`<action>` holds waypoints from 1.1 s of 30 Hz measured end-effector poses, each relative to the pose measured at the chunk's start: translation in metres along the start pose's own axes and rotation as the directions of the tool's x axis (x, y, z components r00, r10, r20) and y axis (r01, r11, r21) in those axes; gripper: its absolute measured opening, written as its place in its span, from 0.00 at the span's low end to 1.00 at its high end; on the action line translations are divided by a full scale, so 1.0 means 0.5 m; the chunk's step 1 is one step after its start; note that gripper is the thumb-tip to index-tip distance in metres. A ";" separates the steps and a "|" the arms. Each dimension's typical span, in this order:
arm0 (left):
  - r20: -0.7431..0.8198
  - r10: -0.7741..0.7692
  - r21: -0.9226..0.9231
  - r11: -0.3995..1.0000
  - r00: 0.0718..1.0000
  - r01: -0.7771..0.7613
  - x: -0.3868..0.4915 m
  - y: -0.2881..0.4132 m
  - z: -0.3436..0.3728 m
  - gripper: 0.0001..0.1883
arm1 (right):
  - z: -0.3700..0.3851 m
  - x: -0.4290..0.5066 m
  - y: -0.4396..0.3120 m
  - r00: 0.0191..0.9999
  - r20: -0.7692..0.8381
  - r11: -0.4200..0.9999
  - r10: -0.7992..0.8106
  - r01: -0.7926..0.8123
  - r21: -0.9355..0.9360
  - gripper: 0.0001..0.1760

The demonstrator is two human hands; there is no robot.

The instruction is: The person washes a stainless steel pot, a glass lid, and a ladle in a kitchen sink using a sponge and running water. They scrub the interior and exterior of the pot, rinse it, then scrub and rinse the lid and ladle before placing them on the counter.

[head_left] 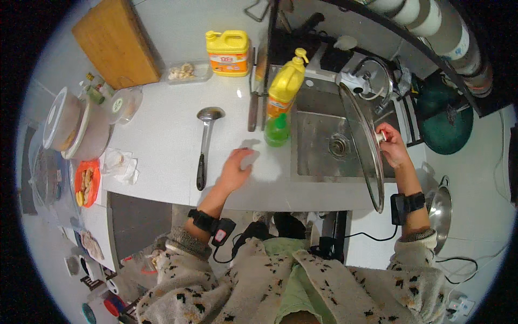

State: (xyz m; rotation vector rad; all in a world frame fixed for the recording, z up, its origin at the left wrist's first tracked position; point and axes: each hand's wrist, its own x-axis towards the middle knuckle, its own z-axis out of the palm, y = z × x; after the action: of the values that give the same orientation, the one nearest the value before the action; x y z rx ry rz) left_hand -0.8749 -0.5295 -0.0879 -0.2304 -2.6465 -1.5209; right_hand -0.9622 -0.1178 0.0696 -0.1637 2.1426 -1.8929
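Observation:
My right hand (393,148) grips the knob of a glass pot lid (363,143) with a metal rim. The lid stands on edge, tilted, over the right part of the stainless steel sink (313,164). Over the white counter (263,194), left of the sink, my left hand (236,171) is empty with its fingers apart and slightly bent. A metal ladle (206,128) with a black handle lies to its left. Beyond the fingertips are a green container (277,131) and a yellow pump bottle of dish soap (286,83) at the sink's edge.
A brown-handled knife (252,111) lies by the shelf post. Behind are a yellow jug (228,52), a plastic tray (188,73) and a wooden cutting board (117,44). Lidded tubs (91,129) stand left. The faucet (388,87) rises behind the sink; a metal bowl (441,214) sits far right.

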 end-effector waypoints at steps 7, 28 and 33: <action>-0.432 -0.286 0.402 0.788 0.855 0.467 -0.132 -0.158 -0.110 0.33 | 0.042 0.016 0.004 0.999 0.052 1.000 -0.008 0.007 0.020 0.21; 0.046 -0.332 -0.018 0.943 0.942 0.333 -0.353 -0.040 -0.319 0.10 | 0.069 0.026 -0.025 0.998 0.054 0.999 -0.007 0.005 0.050 0.20; 0.160 -0.157 -0.036 0.986 0.974 0.165 -0.282 0.023 -0.257 0.11 | 0.071 0.013 -0.040 0.996 0.078 0.999 -0.030 0.031 -0.010 0.17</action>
State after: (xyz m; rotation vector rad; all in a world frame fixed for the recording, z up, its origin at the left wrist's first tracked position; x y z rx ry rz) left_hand -0.7347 -0.6476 -0.0335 -0.1471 -2.8135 -1.6833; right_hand -0.9606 -0.1562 0.0845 -0.2697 2.1108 -1.8598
